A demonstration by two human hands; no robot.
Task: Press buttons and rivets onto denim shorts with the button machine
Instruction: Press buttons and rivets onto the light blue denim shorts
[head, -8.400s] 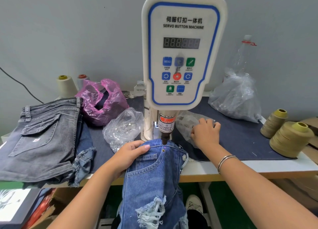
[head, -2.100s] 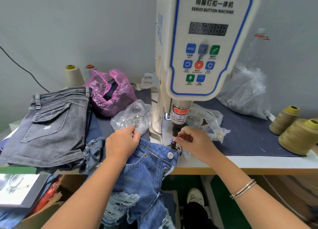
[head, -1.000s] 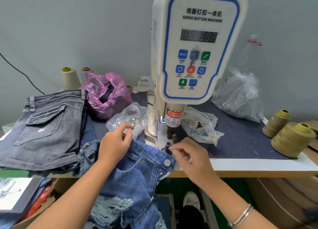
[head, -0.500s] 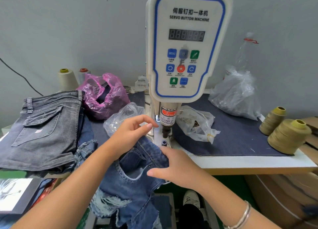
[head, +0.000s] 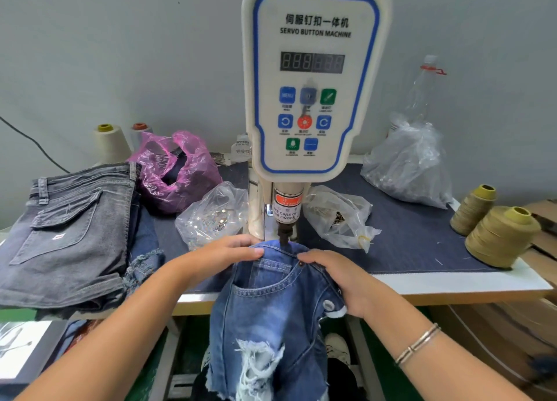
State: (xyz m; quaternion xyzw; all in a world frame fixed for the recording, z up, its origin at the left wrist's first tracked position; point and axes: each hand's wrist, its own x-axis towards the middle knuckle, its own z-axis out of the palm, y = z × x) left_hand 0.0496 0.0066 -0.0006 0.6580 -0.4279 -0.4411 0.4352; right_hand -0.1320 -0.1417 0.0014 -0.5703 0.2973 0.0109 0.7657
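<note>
The blue denim shorts (head: 271,307) hang over the table's front edge, their waistband lying under the dark punch (head: 284,235) of the white servo button machine (head: 313,84). My left hand (head: 223,254) holds the waistband left of the punch, fingers laid over the top and thumb hidden. On the right, my right hand (head: 340,277) grips the fly edge, its fingertips beside a small dark rivet (head: 300,263). A silver button (head: 327,304) shows on the fly by my right thumb. The lower die is hidden beneath the denim.
Grey denim shorts (head: 66,228) are stacked at the left. A pink bag (head: 177,171) and clear bags of hardware (head: 211,216) (head: 340,216) (head: 407,165) flank the machine. Thread cones (head: 500,234) stand at the right, and two more cones (head: 110,141) at the back left.
Both hands have drawn the blue shorts up and spread the waistband under the punch. My left hand came down from the air onto the denim; my right hand shifted up to the fly edge.
</note>
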